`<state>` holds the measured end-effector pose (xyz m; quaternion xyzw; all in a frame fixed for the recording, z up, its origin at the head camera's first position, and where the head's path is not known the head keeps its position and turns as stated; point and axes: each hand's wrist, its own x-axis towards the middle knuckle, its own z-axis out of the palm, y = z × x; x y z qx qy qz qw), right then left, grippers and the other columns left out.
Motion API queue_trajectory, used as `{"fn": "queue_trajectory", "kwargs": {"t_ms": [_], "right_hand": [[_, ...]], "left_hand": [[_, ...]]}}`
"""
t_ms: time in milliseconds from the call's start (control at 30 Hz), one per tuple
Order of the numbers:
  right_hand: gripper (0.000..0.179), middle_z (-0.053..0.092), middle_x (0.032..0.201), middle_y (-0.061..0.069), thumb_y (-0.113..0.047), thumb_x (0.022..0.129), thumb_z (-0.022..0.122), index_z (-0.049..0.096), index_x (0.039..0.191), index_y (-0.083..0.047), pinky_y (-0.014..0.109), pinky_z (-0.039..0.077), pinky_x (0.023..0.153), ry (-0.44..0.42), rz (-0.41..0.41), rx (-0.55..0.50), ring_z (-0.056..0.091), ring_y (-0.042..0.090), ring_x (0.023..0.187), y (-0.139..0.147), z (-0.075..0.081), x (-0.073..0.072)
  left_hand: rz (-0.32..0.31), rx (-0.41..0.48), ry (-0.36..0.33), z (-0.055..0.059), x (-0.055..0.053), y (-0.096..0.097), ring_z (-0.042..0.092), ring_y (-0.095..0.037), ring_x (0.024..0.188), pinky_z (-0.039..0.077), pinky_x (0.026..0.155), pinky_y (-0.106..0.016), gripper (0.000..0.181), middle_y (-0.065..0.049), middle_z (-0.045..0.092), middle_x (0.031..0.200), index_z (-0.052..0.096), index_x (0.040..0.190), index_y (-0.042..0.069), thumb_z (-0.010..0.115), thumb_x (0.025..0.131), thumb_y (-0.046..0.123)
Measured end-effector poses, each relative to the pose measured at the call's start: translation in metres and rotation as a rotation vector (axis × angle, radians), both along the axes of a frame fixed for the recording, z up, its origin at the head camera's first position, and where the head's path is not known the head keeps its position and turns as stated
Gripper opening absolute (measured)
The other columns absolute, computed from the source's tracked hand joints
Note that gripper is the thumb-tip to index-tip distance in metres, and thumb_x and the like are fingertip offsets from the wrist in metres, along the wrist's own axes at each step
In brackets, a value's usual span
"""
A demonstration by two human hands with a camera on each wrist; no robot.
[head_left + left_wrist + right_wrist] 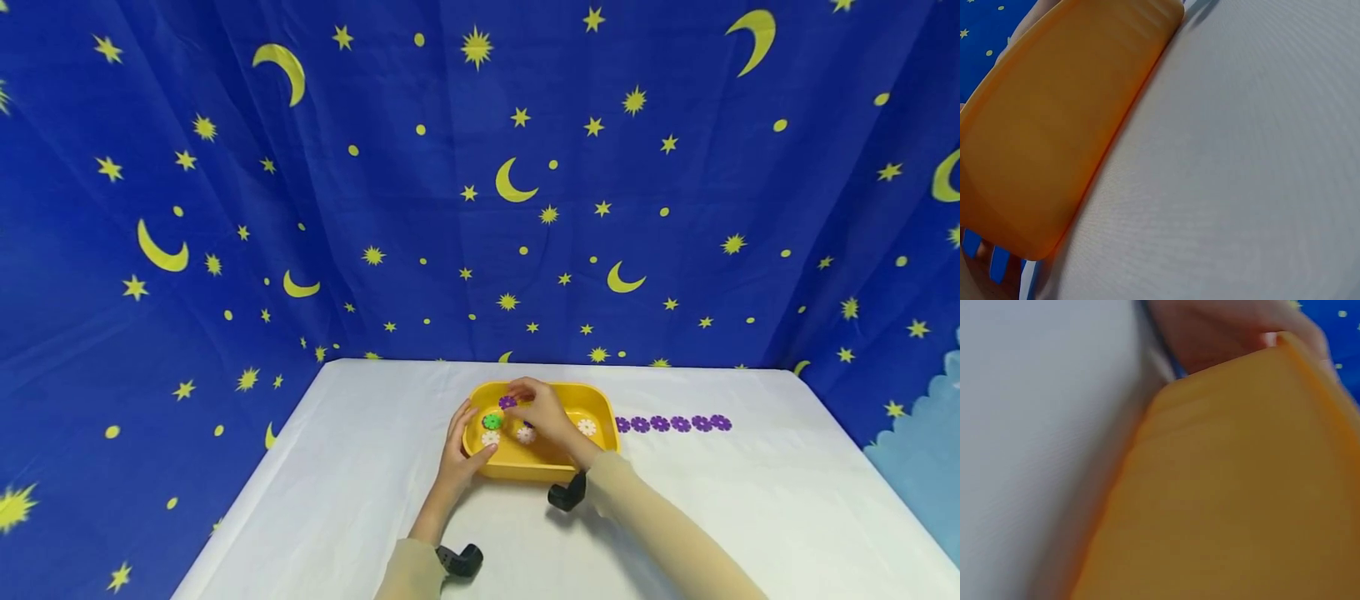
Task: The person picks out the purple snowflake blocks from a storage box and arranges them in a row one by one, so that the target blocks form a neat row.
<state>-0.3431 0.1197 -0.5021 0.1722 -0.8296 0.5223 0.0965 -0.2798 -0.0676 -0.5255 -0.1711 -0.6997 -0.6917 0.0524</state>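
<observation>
A yellow plastic tray [525,472] holds several flower-shaped discs. My left hand [456,458] holds its left end, the thumb at the near rim and the fingers along the outer side. Over the left half of the tray, my right hand [545,414] pinches a purple flower disc [507,402] between thumb and fingers. Below that lies a green disc [492,422], with a white disc [491,437] and a pale pink disc [526,435] nearby. Another white disc [587,427] is at the right. The tray wall [1041,131] fills much of both wrist views.
A straight row of several purple flower discs [680,424] runs rightward from the tray's right side on the white table [337,467]. Blue cloth [420,208] with yellow moons and stars hangs behind and at the sides. Each wrist carries a black camera [567,492].
</observation>
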Motion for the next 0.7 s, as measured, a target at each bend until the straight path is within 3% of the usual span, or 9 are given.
{"fn": "queue_trajectory", "kwargs": {"t_ms": [167,267,367,467,700], "right_hand": [[0.036,0.070,0.100,0.018,-0.001,0.078,0.074,0.063,0.112,0.004,0.045,0.055,0.092,0.032,-0.078,-0.009,0.064,0.030,0.094,0.004,0.005,0.003],[0.038,0.070,0.101,0.020,-0.001,0.078,0.073,0.062,0.115,0.005,0.048,0.054,0.092,0.069,-0.103,-0.031,0.065,0.034,0.095,0.009,0.009,0.006],[0.037,0.070,0.097,0.020,-0.004,0.078,0.073,0.063,0.113,0.005,0.046,0.056,0.089,0.134,-0.121,-0.064,0.066,0.033,0.091,0.015,0.011,0.008],[0.035,0.071,0.093,0.018,-0.007,0.079,0.073,0.063,0.111,0.005,0.039,0.057,0.084,0.198,-0.143,-0.079,0.066,0.028,0.087,0.023,0.011,0.011],[0.040,0.068,0.110,0.022,-0.004,0.080,0.070,0.061,0.118,0.003,0.049,0.053,0.092,0.101,-0.270,-0.008,0.063,0.036,0.101,0.041,0.013,0.019]], "left_hand": [[-0.003,0.015,-0.001,0.001,0.001,0.000,0.013,-0.040,0.146,0.014,0.121,-0.051,0.067,-0.019,0.018,0.157,0.040,0.138,-0.007,0.069,0.078,-0.001],[-0.004,0.005,-0.014,0.002,0.001,0.001,0.014,-0.038,0.147,0.015,0.122,-0.043,0.067,-0.018,0.018,0.158,0.040,0.139,-0.007,0.069,0.078,-0.001],[-0.003,-0.007,-0.030,0.002,0.001,0.001,0.015,-0.036,0.147,0.015,0.121,-0.038,0.067,-0.017,0.018,0.158,0.040,0.139,-0.006,0.068,0.078,-0.001],[-0.005,-0.008,-0.041,0.003,0.001,0.001,0.014,-0.036,0.147,0.016,0.121,-0.041,0.067,-0.017,0.018,0.158,0.040,0.139,-0.006,0.068,0.078,-0.001],[-0.001,-0.008,-0.042,0.004,0.002,0.000,0.014,-0.037,0.147,0.014,0.121,-0.049,0.068,-0.016,0.018,0.158,0.039,0.139,-0.006,0.068,0.078,-0.001]]}}
